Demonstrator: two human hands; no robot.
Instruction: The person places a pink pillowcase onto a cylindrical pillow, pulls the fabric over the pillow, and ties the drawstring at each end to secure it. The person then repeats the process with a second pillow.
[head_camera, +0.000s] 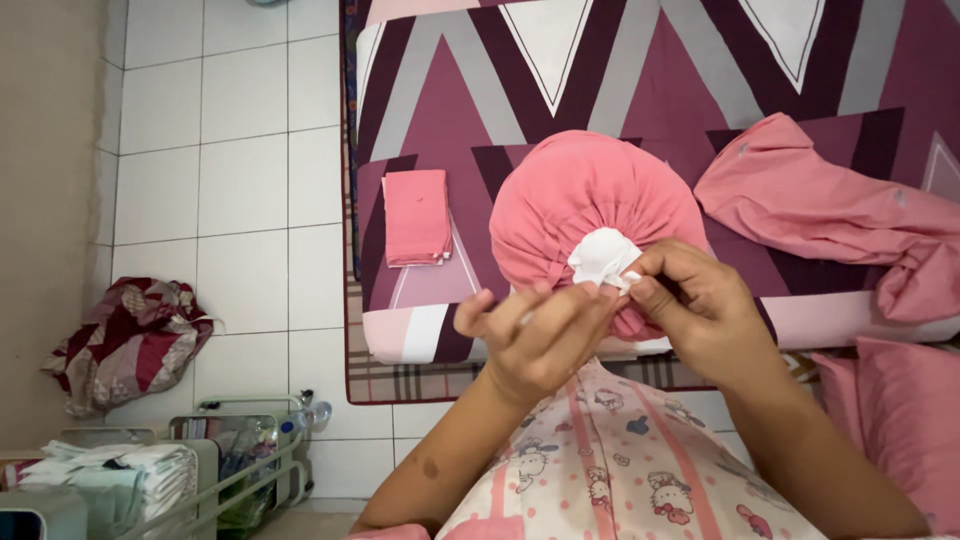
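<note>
**Ana:** Pinching at the centre, we have both hands on the white tuft (603, 258) that pokes out of the gathered end of the pink bolster (590, 215). Our right hand (695, 305) nips the tuft between thumb and fingertips, closed tight on the fabric.

**Ben:** And our left hand (535, 335) comes in from seven o'clock, fingers curled narrow, tips touching the lower edge of that same tuft. Whether it truly grips the cloth, we cannot tell.

**Ana:** The bolster stands end-on toward us, its pleats radiating from the tuft, its lower part resting on our lap, on the cartoon-print fabric (620, 470).

**Ben:** Moving outward, at nine o'clock from the bolster a folded pink cloth (417, 215) lies flat on the patterned bedspread (450, 100). At three o'clock, a crumpled pink cover (830, 215) sprawls across the bed.

**Ana:** Far out at eight o'clock, a heaped patterned cloth (130, 340) sits on the white tiled floor (240, 190), with a rack of folded linens (150, 475) below it.
</note>
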